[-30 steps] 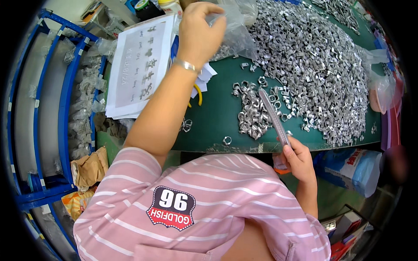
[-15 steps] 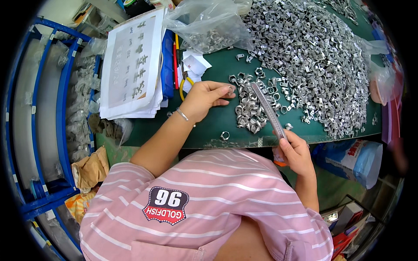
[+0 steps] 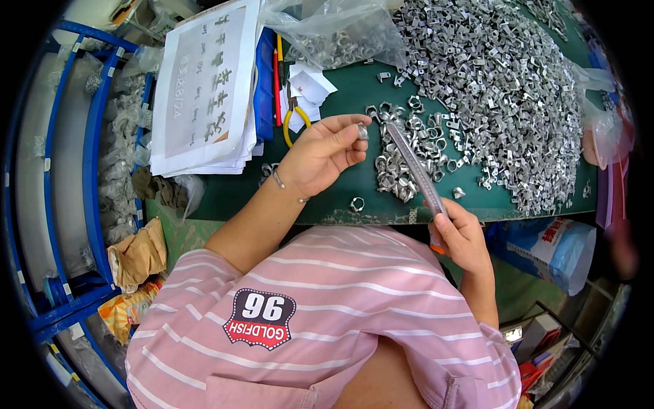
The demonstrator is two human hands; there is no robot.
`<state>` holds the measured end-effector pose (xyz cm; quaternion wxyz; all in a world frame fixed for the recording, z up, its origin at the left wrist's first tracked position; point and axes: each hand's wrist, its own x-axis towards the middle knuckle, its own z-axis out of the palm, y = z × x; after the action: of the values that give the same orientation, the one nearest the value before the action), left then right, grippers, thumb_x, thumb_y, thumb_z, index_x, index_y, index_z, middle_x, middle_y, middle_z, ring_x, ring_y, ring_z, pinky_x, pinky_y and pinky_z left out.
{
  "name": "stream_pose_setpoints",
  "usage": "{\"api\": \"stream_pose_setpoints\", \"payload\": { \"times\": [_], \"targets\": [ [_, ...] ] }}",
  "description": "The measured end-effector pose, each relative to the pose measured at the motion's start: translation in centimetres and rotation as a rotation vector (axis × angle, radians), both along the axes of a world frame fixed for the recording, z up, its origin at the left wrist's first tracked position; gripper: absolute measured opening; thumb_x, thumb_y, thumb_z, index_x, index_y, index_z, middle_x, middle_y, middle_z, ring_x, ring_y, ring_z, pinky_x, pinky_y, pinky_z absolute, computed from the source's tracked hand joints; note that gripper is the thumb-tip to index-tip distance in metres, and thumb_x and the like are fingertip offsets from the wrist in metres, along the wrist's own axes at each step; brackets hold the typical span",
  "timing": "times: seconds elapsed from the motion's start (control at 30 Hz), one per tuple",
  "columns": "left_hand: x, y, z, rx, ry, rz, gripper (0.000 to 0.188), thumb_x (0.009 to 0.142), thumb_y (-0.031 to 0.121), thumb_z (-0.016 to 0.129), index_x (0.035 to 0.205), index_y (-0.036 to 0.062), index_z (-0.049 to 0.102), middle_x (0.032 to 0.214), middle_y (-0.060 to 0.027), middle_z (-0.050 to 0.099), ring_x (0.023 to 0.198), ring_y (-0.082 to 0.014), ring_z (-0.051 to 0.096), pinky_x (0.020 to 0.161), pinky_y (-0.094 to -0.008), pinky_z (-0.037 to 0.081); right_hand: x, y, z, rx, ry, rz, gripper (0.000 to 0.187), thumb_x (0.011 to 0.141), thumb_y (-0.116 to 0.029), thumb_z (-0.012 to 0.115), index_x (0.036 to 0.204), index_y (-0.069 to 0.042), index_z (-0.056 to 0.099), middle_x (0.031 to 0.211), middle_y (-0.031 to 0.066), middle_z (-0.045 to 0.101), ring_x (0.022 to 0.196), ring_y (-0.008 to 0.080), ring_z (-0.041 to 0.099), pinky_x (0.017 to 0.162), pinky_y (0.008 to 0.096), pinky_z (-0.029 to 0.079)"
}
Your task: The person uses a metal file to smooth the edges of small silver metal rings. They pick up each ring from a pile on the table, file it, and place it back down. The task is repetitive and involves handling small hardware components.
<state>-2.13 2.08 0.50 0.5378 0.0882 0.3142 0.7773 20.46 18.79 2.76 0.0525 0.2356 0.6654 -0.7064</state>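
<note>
My left hand [image 3: 320, 155] is closed in a pinch on a small silver metal ring [image 3: 362, 131], its fingers curled with the palm partly turned up. My right hand [image 3: 460, 234] is wrapped round the lower end of a ring mandrel [image 3: 417, 169], a long grey tapered stick with fine marks along it. Its tip slants away to the upper left, over a pile of silver rings [image 3: 400, 180] on the green table [image 3: 313, 211]. One loose ring [image 3: 357, 204] lies near the table's front edge. Another small metal piece [image 3: 458, 193] rests near my right hand.
A large heap of small metal clips [image 3: 504, 102] fills the far right. Beyond my left hand lie yellow-handled pliers [image 3: 289, 133], a red pen [image 3: 277, 99], a blue tray [image 3: 264, 88] and a printed sheet [image 3: 204, 88]. A clear bag [image 3: 334, 27] holds more metal parts. Blue shelving [image 3: 95, 170] stands left.
My left hand has turned, bringing its palm further up, and the ring shows more plainly between the fingertips. The mandrel's tip has shifted slightly left. The whole view has moved a little.
</note>
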Motion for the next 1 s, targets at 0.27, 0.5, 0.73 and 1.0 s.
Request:
{"api": "stream_pose_setpoints", "payload": {
  "times": [0.27,0.5,0.73,1.0],
  "targets": [
    [0.5,0.3,0.0,-0.091,0.124,0.184,0.014,0.085,0.008,0.054,0.097,0.0011,0.056,0.097,-0.0106,0.059,0.083,-0.0146,0.058,0.072,-0.0242,0.048,-0.9,-0.9,0.5,0.110,0.000,0.081,0.029,0.087,-0.018,0.052,0.110,0.000,0.054,0.070,0.0003,0.053,0.060,0.0067,0.048,0.055,0.0218,0.041],
    [1.6,0.5,1.3,-0.234,0.331,-0.038,0.021,0.076,0.003,0.063,0.096,-0.0017,0.061,0.085,-0.0079,0.061,0.068,-0.0102,0.054,0.061,-0.0209,0.046,-1.7,-1.1,0.2,0.161,0.082,0.144,0.029,0.088,-0.021,0.051,0.108,0.000,0.054,0.067,-0.0003,0.052,0.059,0.0064,0.047,0.054,0.0217,0.040],
    [1.5,0.6,2.1,-0.271,0.474,-0.135,0.023,0.071,-0.001,0.066,0.093,-0.0033,0.061,0.081,-0.0063,0.060,0.068,-0.0109,0.056,0.062,-0.0222,0.047,-1.8,-0.8,0.9,-0.070,0.016,0.183,0.032,0.090,-0.025,0.047,0.109,0.001,0.053,0.061,-0.0026,0.047,0.054,0.0036,0.042,0.047,0.0193,0.034],
    [-0.7,1.1,1.7,-0.236,0.315,0.152,0.016,0.077,0.003,0.059,0.092,-0.0023,0.059,0.081,-0.0065,0.059,0.063,-0.0116,0.055,0.061,-0.0233,0.048,-0.9,-0.6,0.0,-0.127,0.033,0.110,0.034,0.092,-0.026,0.044,0.111,0.000,0.052,0.057,-0.0011,0.047,0.043,0.0018,0.035,0.039,0.0171,0.025]
  ]
}}
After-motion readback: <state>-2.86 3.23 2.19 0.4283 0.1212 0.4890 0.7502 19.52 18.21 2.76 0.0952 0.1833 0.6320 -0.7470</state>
